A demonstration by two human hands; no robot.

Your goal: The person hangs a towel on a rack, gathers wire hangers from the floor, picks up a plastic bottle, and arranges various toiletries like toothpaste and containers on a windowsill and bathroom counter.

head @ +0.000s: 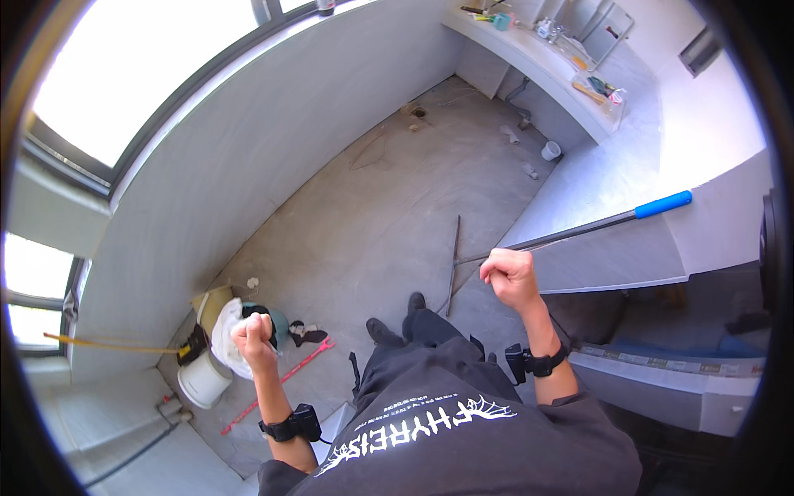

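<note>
Both of my hands are raised in front of me as fists. My left hand (253, 340) is closed, with nothing visible in it. Beyond it in the picture are a white plastic bag (226, 338) and a teal bucket (280, 325), partly hidden. My right hand (512, 278) is also curled shut and shows nothing inside. Behind that fist runs the pole of a floor squeegee (583, 230) with a blue grip (664, 204). Its blade (456, 266) rests on the concrete floor, and the pole leans toward the low wall at the right. Whether the fist touches the pole cannot be told.
A red slotted bar (282, 381) and dark cloth items (308, 333) lie at left, beside a white bucket (205, 379). Farther off are a floor drain (419, 113), a small white tub (550, 150) and a counter (527, 53) holding toiletries. A low wall (620, 263) borders the right.
</note>
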